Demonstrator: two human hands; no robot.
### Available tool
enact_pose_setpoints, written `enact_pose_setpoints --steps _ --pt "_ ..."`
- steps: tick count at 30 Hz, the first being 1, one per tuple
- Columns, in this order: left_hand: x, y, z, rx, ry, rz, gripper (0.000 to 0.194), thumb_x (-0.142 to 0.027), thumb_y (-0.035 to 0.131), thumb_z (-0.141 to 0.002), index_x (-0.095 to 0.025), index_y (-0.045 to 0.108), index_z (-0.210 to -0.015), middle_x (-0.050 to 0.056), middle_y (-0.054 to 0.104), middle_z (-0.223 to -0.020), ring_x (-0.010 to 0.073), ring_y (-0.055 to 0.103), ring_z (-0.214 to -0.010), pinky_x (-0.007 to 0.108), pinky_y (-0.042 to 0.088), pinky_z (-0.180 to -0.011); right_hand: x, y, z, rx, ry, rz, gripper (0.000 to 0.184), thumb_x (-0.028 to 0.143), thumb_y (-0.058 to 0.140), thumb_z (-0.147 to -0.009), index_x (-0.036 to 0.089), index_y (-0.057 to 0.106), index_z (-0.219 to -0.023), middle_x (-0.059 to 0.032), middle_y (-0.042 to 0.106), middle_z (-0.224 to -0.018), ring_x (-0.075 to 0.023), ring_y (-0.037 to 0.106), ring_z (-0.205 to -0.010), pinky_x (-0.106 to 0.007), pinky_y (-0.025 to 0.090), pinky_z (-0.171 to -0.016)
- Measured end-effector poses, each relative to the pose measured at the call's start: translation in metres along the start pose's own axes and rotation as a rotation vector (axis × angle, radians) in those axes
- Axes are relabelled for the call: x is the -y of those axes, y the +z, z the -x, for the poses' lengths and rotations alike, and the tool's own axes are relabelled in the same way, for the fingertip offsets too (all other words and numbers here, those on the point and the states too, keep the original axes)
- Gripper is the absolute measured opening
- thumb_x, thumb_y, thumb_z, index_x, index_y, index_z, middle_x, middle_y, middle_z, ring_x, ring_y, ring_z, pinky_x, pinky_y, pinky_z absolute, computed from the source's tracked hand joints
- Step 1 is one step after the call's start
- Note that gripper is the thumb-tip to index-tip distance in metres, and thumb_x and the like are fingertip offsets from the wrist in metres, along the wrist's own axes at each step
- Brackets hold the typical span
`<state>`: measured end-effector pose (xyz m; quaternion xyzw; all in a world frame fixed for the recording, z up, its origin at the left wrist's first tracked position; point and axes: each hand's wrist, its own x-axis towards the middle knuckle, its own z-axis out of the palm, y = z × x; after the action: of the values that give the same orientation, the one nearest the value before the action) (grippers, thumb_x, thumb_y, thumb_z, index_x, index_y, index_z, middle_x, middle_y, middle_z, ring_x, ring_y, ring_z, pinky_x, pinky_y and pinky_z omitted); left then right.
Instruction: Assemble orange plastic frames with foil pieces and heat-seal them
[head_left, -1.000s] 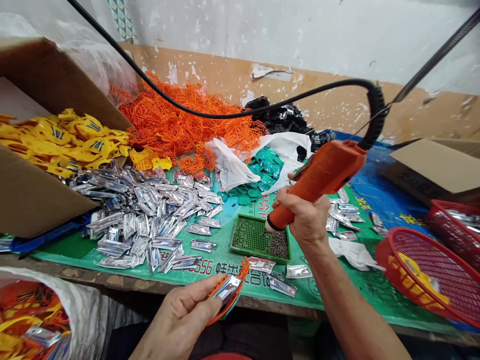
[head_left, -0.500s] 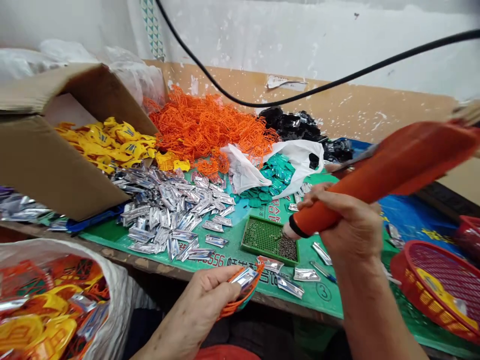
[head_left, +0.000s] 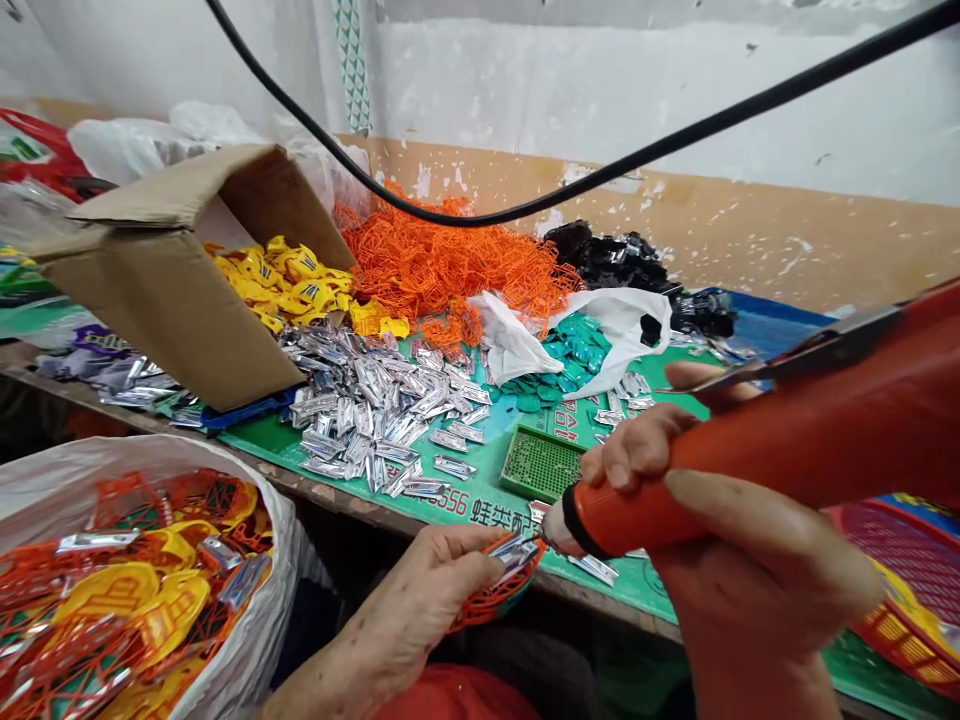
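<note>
The right hand (head_left: 750, 570) grips an orange driver (head_left: 795, 450); the left hand (head_left: 427, 600) pinches a silver clip (head_left: 516, 553) on an orange frame (head_left: 487, 605). A big silver heap (head_left: 382, 410) is left on the desk (head_left: 330, 470), and a sack (head_left: 259, 500) sits full.

- The orange handheld tool (head_left: 780, 450) in the right hand (head_left: 750, 570) is running off the right edge, hiding its far end.
- The fingers of the left hand (head_left: 420, 640) are covering part of the silver piece (head_left: 517, 553), and its small details are too fine to tell.
- The green perforated tray (head_left: 540, 462) is disappearing behind the right hand's fingers.
- The red basket (head_left: 900, 610), right of the right hand, is being cut off by the frame.
- The white sack (head_left: 277, 540), left of the left hand, is running past the bottom edge.
</note>
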<state>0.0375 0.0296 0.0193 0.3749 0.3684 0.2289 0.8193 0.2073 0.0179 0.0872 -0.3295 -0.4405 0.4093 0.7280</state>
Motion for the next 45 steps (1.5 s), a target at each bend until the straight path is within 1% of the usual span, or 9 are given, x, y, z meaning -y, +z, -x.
enact_pose_setpoints --steps 3,6,14,21,27,33,39,42,45 --pt "-0.001 0.001 0.001 -0.009 -0.005 0.012 0.029 -0.033 0.07 -0.068 -0.012 0.077 -0.087 0.003 0.067 -0.07 0.0099 0.049 -0.059 0.022 0.03 -0.059 -0.001 0.001 0.001 0.016 0.006 -0.013 0.038 0.019 0.072 -0.069 0.029 0.062 -0.104 0.002 0.059 -0.067 -0.015 0.056 -0.059 -0.034 0.05 -0.061" --pt "-0.001 0.001 0.001 -0.019 -0.027 0.028 0.031 -0.034 0.071 -0.066 -0.013 0.077 -0.088 0.003 0.067 -0.07 0.0103 0.05 -0.059 0.022 0.031 -0.06 -0.002 0.0 0.001 0.019 0.006 0.019 0.037 0.02 0.072 -0.069 0.03 0.061 -0.103 0.0028 0.059 -0.066 -0.0152 0.056 -0.058 -0.035 0.051 -0.061" --pt "0.003 -0.001 0.001 -0.003 0.004 -0.014 0.028 -0.03 0.065 -0.071 -0.013 0.077 -0.088 0.003 0.066 -0.071 0.0111 0.047 -0.06 0.023 0.03 -0.06 -0.008 -0.001 0.002 0.047 0.023 0.006 0.039 0.019 0.073 -0.069 0.029 0.06 -0.104 0.0035 0.06 -0.067 -0.0137 0.057 -0.06 -0.032 0.052 -0.061" --pt "0.003 0.0 0.0 -0.01 -0.019 -0.006 0.028 -0.029 0.065 -0.071 -0.013 0.077 -0.09 0.001 0.063 -0.068 0.0099 0.044 -0.06 0.022 0.028 -0.058 -0.01 -0.002 0.005 0.042 0.069 -0.001 0.039 0.017 0.072 -0.069 0.028 0.059 -0.104 0.0036 0.06 -0.069 -0.0139 0.058 -0.06 -0.032 0.052 -0.06" --pt "0.009 -0.001 -0.001 -0.022 -0.017 0.027 0.027 -0.027 0.065 -0.071 -0.014 0.077 -0.091 0.003 0.067 -0.072 0.0121 0.05 -0.063 0.023 0.033 -0.061 -0.013 0.0 0.006 0.02 0.089 0.051 0.04 0.015 0.07 -0.066 0.027 0.057 -0.102 0.0048 0.06 -0.066 -0.0138 0.057 -0.056 -0.033 0.051 -0.057" --pt "0.009 0.002 0.001 -0.02 -0.02 0.047 0.029 -0.03 0.068 -0.07 -0.014 0.077 -0.092 0.004 0.069 -0.072 0.0133 0.053 -0.066 0.023 0.035 -0.063 -0.013 -0.002 0.012 0.03 0.069 0.145 0.038 0.017 0.071 -0.067 0.027 0.057 -0.101 0.0045 0.063 -0.069 -0.0149 0.059 -0.059 -0.036 0.051 -0.065" --pt "0.011 0.002 0.002 -0.032 -0.024 0.051 0.028 -0.026 0.068 -0.068 -0.011 0.077 -0.089 0.003 0.067 -0.067 0.0115 0.052 -0.061 0.022 0.033 -0.059 -0.016 0.0 0.014 0.058 0.093 0.081 0.039 0.017 0.071 -0.066 0.028 0.055 -0.101 0.0045 0.062 -0.064 -0.015 0.057 -0.057 -0.033 0.05 -0.058" --pt "0.013 0.0 0.002 -0.035 -0.03 0.072 0.028 -0.025 0.068 -0.068 -0.01 0.077 -0.09 0.004 0.068 -0.067 0.0104 0.052 -0.059 0.021 0.034 -0.058 -0.019 0.0 0.016 0.057 0.088 0.062 0.04 0.016 0.071 -0.067 0.028 0.056 -0.102 0.0043 0.062 -0.066 -0.0141 0.057 -0.059 -0.032 0.05 -0.059" --pt "0.014 -0.002 0.001 -0.018 -0.023 0.098 0.029 -0.024 0.067 -0.07 -0.009 0.077 -0.093 0.006 0.071 -0.072 0.0117 0.057 -0.063 0.021 0.039 -0.063 -0.019 -0.001 0.017 0.068 0.066 0.043 0.042 0.015 0.071 -0.068 0.028 0.056 -0.105 0.0044 0.062 -0.069 -0.0138 0.058 -0.06 -0.032 0.05 -0.06"
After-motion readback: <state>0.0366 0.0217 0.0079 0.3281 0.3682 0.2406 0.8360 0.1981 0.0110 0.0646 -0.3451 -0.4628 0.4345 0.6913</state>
